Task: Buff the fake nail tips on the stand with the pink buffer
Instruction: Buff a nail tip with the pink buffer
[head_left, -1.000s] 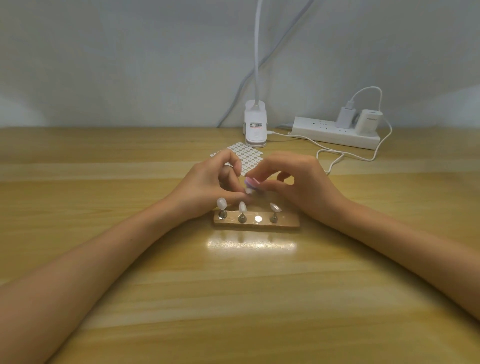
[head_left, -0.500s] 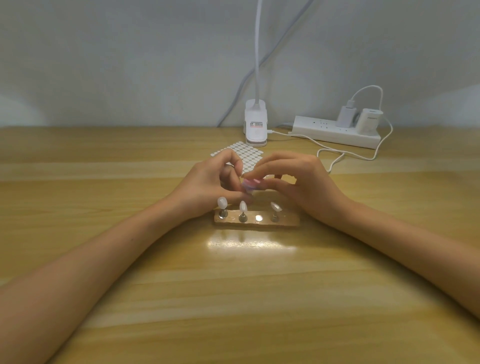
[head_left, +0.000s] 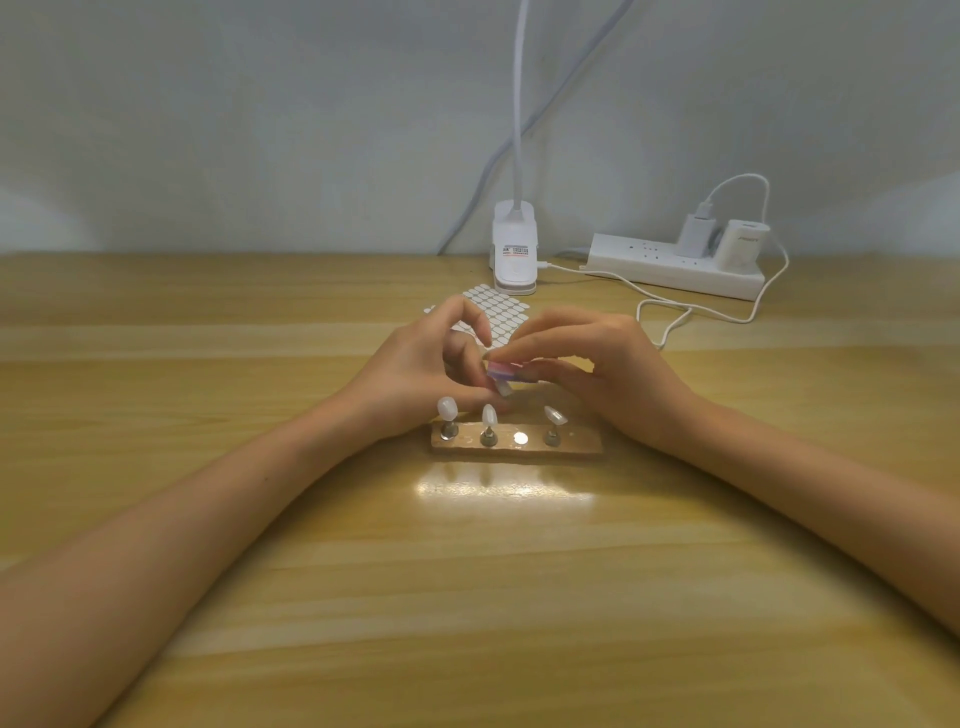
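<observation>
While the stand (head_left: 517, 448) sits nearer than both hands, it carries three white nail tips (head_left: 489, 414) on pegs plus one bare magnet spot (head_left: 519, 439). Left hand (head_left: 415, 369) pinches a fourth tip (head_left: 503, 388); right hand (head_left: 613, 374) pinches the one pink buffer (head_left: 511, 371), a small pink-lilac block, flat on that tip. Buffer slid slightly right since 0.5 s ago; stand unmoved. Beyond the grip: sticker sheet (head_left: 501, 312), lamp clip (head_left: 514, 254), power strip (head_left: 670, 266).

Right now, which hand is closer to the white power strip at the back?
The right. The right hand sits in front of the power strip, just to its left, holding the pink buffer. The left hand, pinching a nail tip, lies farther left.
</observation>
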